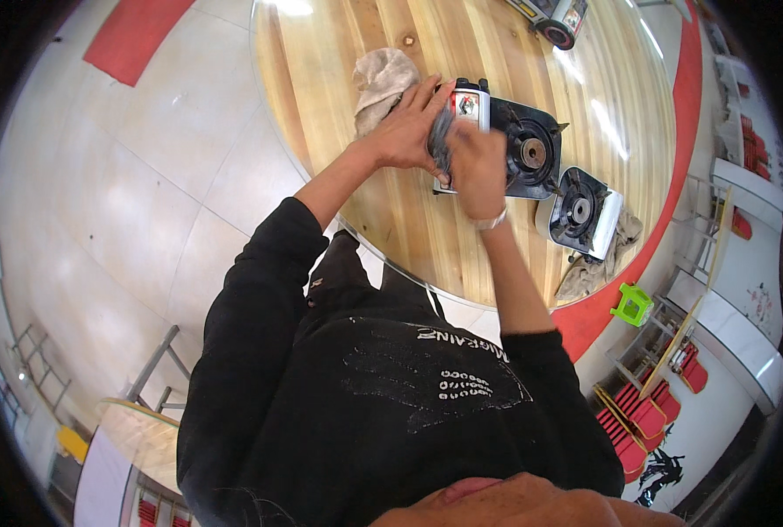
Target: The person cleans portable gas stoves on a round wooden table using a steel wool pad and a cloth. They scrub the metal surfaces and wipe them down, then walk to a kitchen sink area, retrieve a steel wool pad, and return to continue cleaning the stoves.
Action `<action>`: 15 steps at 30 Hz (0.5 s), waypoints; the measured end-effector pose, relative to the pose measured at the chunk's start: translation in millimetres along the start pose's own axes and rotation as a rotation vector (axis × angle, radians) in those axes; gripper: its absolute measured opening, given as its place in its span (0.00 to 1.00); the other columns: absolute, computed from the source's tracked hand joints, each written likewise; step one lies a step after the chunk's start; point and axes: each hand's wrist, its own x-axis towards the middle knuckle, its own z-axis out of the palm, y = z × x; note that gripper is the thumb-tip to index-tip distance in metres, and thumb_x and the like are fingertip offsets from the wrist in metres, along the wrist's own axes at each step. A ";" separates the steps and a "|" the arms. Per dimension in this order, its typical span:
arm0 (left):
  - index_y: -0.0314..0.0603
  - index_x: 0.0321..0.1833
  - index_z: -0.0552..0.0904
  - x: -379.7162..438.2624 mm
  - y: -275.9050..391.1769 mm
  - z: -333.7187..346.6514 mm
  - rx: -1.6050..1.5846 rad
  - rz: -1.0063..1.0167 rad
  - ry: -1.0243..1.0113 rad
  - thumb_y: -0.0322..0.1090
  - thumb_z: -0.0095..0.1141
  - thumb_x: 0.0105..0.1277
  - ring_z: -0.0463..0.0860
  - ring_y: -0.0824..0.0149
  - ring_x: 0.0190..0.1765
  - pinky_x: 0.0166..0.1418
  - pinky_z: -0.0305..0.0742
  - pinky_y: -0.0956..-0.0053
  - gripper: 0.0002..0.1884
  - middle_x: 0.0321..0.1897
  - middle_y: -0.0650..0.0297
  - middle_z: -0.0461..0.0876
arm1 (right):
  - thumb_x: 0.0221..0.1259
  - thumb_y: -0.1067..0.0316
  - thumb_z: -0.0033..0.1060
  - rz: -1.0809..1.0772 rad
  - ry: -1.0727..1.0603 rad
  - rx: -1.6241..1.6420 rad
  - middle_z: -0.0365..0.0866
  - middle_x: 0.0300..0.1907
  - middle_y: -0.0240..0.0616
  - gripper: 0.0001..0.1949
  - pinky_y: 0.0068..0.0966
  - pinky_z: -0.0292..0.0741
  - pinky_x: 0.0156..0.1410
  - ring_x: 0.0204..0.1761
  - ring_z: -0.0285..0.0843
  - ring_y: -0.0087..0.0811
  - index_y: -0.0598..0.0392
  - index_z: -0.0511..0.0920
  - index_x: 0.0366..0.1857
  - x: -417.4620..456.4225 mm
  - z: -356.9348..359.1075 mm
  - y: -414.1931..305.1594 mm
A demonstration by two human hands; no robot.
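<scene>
A portable gas stove (524, 183) with a black pan support and a rusty burner lies before me on the round wooden table (391, 230). My left hand (410, 132) grips its silver control end, thumb and fingers spread across the side. A dark grey streaked patch (439, 141), perhaps a scouring pad, shows between my hands; I cannot tell what it is. My right hand (477, 165) is curled and motion-blurred over the same end, its fingertips hidden. Beyond my left hand, a crumpled beige cloth (383, 82) touches the tabletop.
To the right, a second gas stove (579, 211) sits partly on a brown rag (592, 280) near the table edge. Another stove (556, 26) is at the far side. A green plastic stool (632, 305) and red chairs (642, 415) are on the floor at right.
</scene>
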 end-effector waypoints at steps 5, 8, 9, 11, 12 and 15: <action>0.42 0.79 0.47 -11.4 -5.5 -0.6 0.132 0.026 -0.022 0.39 0.73 0.49 0.55 0.43 0.76 0.77 0.56 0.55 0.57 0.76 0.46 0.51 | 0.52 0.76 0.61 0.201 -0.236 0.285 0.81 0.52 0.37 0.12 0.34 0.73 0.57 0.50 0.75 0.40 0.62 0.83 0.42 -38.9 -19.7 -41.1; 0.41 0.76 0.56 -29.5 -7.1 8.6 -0.014 0.021 0.232 0.33 0.66 0.58 0.63 0.47 0.72 0.73 0.61 0.59 0.44 0.72 0.47 0.59 | 0.52 0.76 0.63 0.335 -0.064 0.331 0.81 0.52 0.42 0.13 0.34 0.72 0.59 0.51 0.76 0.43 0.62 0.82 0.43 -35.5 -32.6 -43.1; 0.41 0.75 0.59 -39.4 1.4 10.2 -0.247 -0.072 0.267 0.32 0.65 0.59 0.65 0.49 0.70 0.72 0.62 0.60 0.41 0.69 0.48 0.62 | 0.52 0.76 0.62 0.375 0.034 0.302 0.81 0.52 0.44 0.13 0.34 0.72 0.59 0.51 0.76 0.43 0.63 0.82 0.44 -31.0 -36.1 -45.0; 0.40 0.71 0.65 -68.0 26.5 15.9 -0.713 -0.257 0.318 0.32 0.63 0.61 0.71 0.52 0.65 0.68 0.65 0.64 0.35 0.63 0.49 0.69 | 0.57 0.74 0.61 0.405 0.040 0.336 0.80 0.54 0.50 0.13 0.34 0.71 0.63 0.56 0.76 0.43 0.64 0.81 0.46 -30.0 -32.1 -47.0; 0.40 0.70 0.66 -75.3 38.0 16.9 -0.667 -0.173 0.329 0.32 0.63 0.61 0.72 0.54 0.62 0.66 0.67 0.65 0.34 0.60 0.50 0.71 | 0.58 0.74 0.60 0.406 0.020 0.405 0.79 0.55 0.50 0.13 0.34 0.70 0.64 0.56 0.76 0.44 0.64 0.80 0.47 -33.7 -24.5 -49.5; 0.39 0.67 0.69 -85.4 52.0 18.3 -0.586 -0.039 0.332 0.33 0.64 0.61 0.75 0.57 0.57 0.63 0.69 0.68 0.31 0.53 0.53 0.74 | 0.62 0.78 0.52 0.546 -0.075 0.772 0.80 0.55 0.49 0.13 0.30 0.73 0.62 0.52 0.79 0.38 0.63 0.80 0.49 -48.5 -8.0 -47.4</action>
